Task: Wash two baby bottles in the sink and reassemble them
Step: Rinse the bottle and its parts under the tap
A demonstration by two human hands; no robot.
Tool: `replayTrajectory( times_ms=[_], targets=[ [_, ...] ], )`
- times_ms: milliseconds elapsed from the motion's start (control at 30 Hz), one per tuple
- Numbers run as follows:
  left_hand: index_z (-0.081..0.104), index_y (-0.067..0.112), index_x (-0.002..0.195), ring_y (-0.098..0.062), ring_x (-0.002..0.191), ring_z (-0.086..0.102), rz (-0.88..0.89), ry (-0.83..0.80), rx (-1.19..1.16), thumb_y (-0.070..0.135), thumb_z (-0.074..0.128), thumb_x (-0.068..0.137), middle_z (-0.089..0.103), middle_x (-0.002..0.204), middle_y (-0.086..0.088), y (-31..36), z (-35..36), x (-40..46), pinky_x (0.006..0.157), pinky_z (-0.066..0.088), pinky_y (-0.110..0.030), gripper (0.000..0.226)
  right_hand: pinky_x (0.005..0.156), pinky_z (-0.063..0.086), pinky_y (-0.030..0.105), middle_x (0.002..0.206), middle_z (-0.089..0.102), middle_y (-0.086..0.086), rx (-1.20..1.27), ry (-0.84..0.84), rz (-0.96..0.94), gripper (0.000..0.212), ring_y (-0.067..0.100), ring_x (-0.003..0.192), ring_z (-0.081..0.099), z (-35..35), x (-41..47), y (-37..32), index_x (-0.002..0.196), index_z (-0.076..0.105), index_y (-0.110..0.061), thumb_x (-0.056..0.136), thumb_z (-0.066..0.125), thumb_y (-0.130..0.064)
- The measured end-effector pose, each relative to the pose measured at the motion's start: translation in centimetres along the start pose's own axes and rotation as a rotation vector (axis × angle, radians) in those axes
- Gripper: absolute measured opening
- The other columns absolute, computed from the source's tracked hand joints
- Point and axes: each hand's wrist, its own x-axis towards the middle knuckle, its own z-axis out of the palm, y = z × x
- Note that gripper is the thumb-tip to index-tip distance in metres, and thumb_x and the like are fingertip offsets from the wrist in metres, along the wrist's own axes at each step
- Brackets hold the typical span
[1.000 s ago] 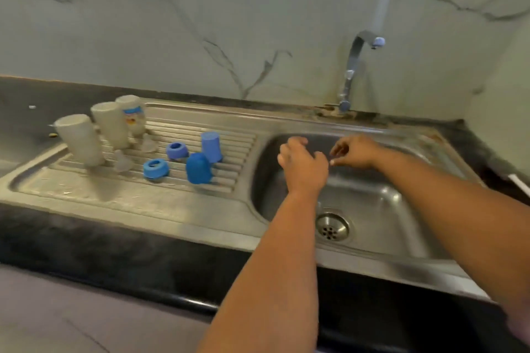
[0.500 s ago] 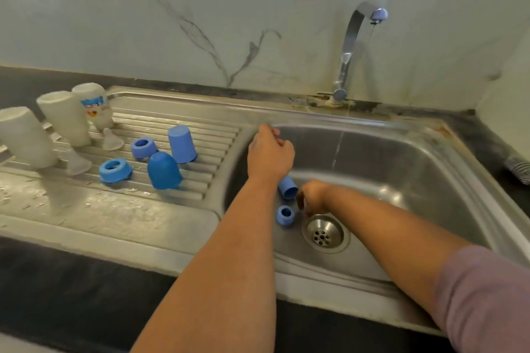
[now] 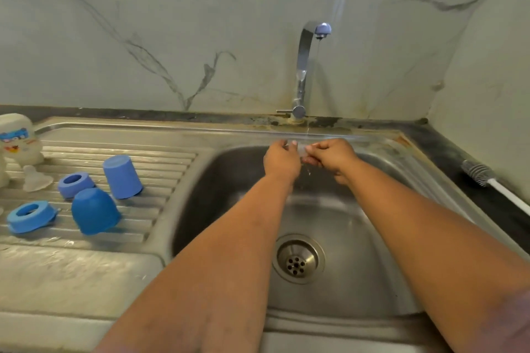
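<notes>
Both hands raised over the far side of the stainless steel sink basin [image 3: 358,238], meeting under the thin stream of water [image 3: 317,71] from the chrome tap with the blue nozzle [image 3: 304,66]. Left hand [image 3: 282,162] and right hand [image 3: 332,156] curled toward each other, fingertips pinching a small clear item [image 3: 301,150] between them; too blurred and see-through to tell which bottle part, possibly a teat. Droplets just below the grip. Round metal drain [image 3: 298,258] nearer the camera than the grip, on the basin floor.

Well to the left of the grip, on the ribbed steel drainboard [image 3: 160,175]: tall light-blue plastic cap [image 3: 122,176] standing mouth down, rounded darker blue cap [image 3: 94,210] beside it, two blue screw rings [image 3: 75,184] [image 3: 30,216], one clear silicone teat [image 3: 35,179]. Farther left, at the frame edge, cream baby bottle with a printed label [image 3: 18,139], upside down.

To the right of the grip, on the dark counter [image 3: 447,149], grey-bristled bottle brush with a white handle [image 3: 477,171].
</notes>
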Motion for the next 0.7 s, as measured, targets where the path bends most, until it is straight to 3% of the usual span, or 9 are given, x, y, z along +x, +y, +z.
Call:
replayTrajectory(
  times_ms=[67, 100, 200, 267, 333, 433, 533, 600, 700],
  targets=[
    [0.064, 0.010, 0.113, -0.016, 0.084, 0.061, -0.038, -0.033, -0.121, 0.018, 0.055, 0.098, 0.068, 0.093, -0.003, 0.2, 0.6, 0.9, 0.062, 0.049, -0.018, 0.019, 0.086, 0.057, 0.032, 0.083, 0.073, 0.010, 0.010, 0.023, -0.034, 0.013, 0.015, 0.074, 0.070, -0.1, 0.4, -0.2, 0.080, 0.070, -0.010, 0.092, 0.065, -0.011],
    [0.066, 0.011, 0.106, -0.015, 0.081, 0.062, -0.053, -0.042, -0.158, 0.015, 0.059, 0.096, 0.067, 0.086, -0.002, 0.1, 0.7, 1.3, 0.059, 0.047, -0.016, 0.014, 0.082, 0.057, 0.031, 0.077, 0.073, 0.008, 0.003, 0.041, -0.053, 0.015, 0.014, 0.069, 0.068, 0.0, 0.4, -0.1, 0.078, 0.071, -0.011, 0.091, 0.066, -0.015],
    [0.071, 0.012, 0.098, -0.018, 0.088, 0.065, -0.111, -0.046, -0.236, 0.018, 0.066, 0.092, 0.071, 0.092, -0.006, -0.4, 0.9, 2.1, 0.074, 0.050, -0.024, 0.010, 0.066, 0.050, 0.025, 0.065, 0.068, 0.003, -0.041, 0.106, -0.098, 0.020, 0.010, 0.055, 0.057, 0.0, 0.3, 0.3, 0.080, 0.074, -0.009, 0.089, 0.069, -0.026],
    [0.071, 0.011, 0.093, -0.020, 0.084, 0.064, -0.184, -0.036, -0.283, 0.021, 0.068, 0.090, 0.070, 0.087, -0.007, -0.6, 1.0, 2.2, 0.078, 0.053, -0.030, 0.011, 0.069, 0.047, 0.021, 0.073, 0.069, -0.002, -0.149, 0.161, -0.197, 0.014, 0.008, 0.063, 0.059, -0.2, 0.0, 0.2, 0.085, 0.075, -0.013, 0.086, 0.073, -0.026],
    [0.068, 0.010, 0.083, -0.018, 0.079, 0.063, -0.263, -0.020, -0.367, 0.020, 0.068, 0.090, 0.068, 0.078, -0.005, -0.6, 1.0, 2.2, 0.076, 0.053, -0.029, 0.013, 0.072, 0.044, 0.010, 0.086, 0.069, -0.006, -0.269, 0.125, -0.319, 0.015, 0.005, 0.079, 0.061, -0.2, -0.6, -0.7, 0.100, 0.076, -0.016, 0.085, 0.074, -0.020],
    [0.063, 0.011, 0.069, -0.015, 0.071, 0.061, -0.266, 0.008, -0.448, 0.012, 0.067, 0.091, 0.066, 0.070, -0.004, -0.5, 0.9, 2.3, 0.068, 0.050, -0.025, 0.022, 0.056, 0.034, -0.003, 0.087, 0.069, -0.003, -0.421, 0.055, -0.402, 0.014, 0.006, 0.076, 0.058, 0.4, -1.4, -1.7, 0.101, 0.075, -0.014, 0.090, 0.068, -0.018],
    [0.065, 0.012, 0.067, -0.019, 0.072, 0.062, -0.143, -0.007, -0.416, 0.012, 0.067, 0.091, 0.068, 0.072, -0.009, 0.3, 0.9, 1.7, 0.075, 0.054, -0.033, 0.023, 0.055, 0.035, 0.006, 0.086, 0.065, -0.002, -0.445, 0.159, -0.417, 0.016, 0.011, 0.078, 0.055, 0.6, -1.2, -1.9, 0.098, 0.071, -0.012, 0.093, 0.062, -0.024],
    [0.067, 0.014, 0.070, -0.017, 0.072, 0.062, -0.047, 0.004, -0.363, 0.011, 0.066, 0.091, 0.068, 0.073, -0.007, 0.5, 1.2, 1.4, 0.076, 0.055, -0.034, 0.022, 0.070, 0.043, 0.019, 0.089, 0.068, 0.001, -0.391, 0.227, -0.369, 0.018, 0.016, 0.082, 0.058, 0.3, -1.1, -2.3, 0.094, 0.072, -0.012, 0.092, 0.064, -0.028],
    [0.072, 0.015, 0.084, -0.009, 0.068, 0.060, 0.123, 0.062, -0.208, 0.011, 0.063, 0.092, 0.068, 0.076, 0.000, 0.5, 1.1, 1.5, 0.066, 0.051, -0.021, 0.013, 0.070, 0.045, 0.027, 0.076, 0.067, 0.005, -0.394, 0.260, -0.245, 0.033, 0.021, 0.075, 0.060, 0.5, -0.7, -2.8, 0.068, 0.065, -0.015, 0.093, 0.062, -0.037]
  ],
)
